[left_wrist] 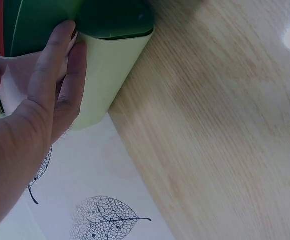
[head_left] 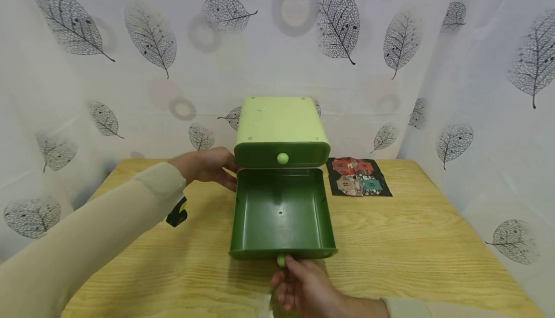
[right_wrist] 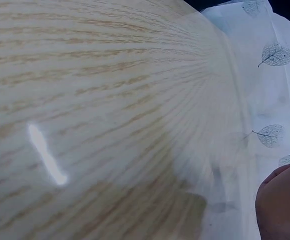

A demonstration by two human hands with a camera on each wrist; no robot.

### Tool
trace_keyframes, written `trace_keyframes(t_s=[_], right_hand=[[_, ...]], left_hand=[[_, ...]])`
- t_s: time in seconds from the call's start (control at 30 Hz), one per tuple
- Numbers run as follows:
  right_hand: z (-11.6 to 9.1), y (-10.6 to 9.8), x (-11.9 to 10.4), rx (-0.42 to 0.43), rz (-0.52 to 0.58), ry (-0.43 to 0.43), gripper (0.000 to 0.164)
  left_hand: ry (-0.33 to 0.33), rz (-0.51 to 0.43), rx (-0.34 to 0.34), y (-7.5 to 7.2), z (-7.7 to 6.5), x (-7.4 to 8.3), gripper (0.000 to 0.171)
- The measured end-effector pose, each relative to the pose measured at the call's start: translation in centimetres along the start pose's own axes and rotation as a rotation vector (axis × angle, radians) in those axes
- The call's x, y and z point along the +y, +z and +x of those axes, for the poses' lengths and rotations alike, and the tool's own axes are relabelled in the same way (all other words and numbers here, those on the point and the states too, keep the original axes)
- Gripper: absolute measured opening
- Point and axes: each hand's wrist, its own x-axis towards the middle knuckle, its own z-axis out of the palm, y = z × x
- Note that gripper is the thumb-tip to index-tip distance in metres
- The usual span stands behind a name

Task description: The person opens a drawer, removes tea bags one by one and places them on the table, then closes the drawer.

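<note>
A small two-tier drawer box (head_left: 282,118) with a pale green shell stands on the table. Its dark green upper drawer (head_left: 260,155) is pushed in, while the lower drawer (head_left: 243,254) is pulled far out and holds nothing. Thumb and finger of my right hand (head_left: 310,286) pinch the round light green knob (head_left: 281,260) on the lower drawer's front. My left hand (head_left: 212,164) rests against the box's left side; in the left wrist view its extended fingers (left_wrist: 50,75) lie along the shell. The right wrist view catches only an edge of the right hand (right_wrist: 284,202), not the knob.
Behind the box on the right lies a flat black sheet (head_left: 386,190) with red, tan and teal house-like pictures. A black and yellow object (head_left: 177,214) shows partly behind the left sleeve. A leaf-print curtain (head_left: 277,67) borders the wooden table (head_left: 412,241).
</note>
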Motion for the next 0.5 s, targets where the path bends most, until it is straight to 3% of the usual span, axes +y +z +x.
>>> trace_keyframes(t_s=[0.17, 0.5], right_hand=[[0.1, 0.3, -0.9, -0.003, -0.002, -0.021, 0.027], [0.5, 0.5, -2.0, 0.082, -0.017, -0.017, 0.030]], left_hand=[[-0.008, -0.002, 0.006, 0.1, 0.1, 0.1, 0.031], [-0.021, -0.006, 0.018, 0.4, 0.2, 0.1, 0.034]])
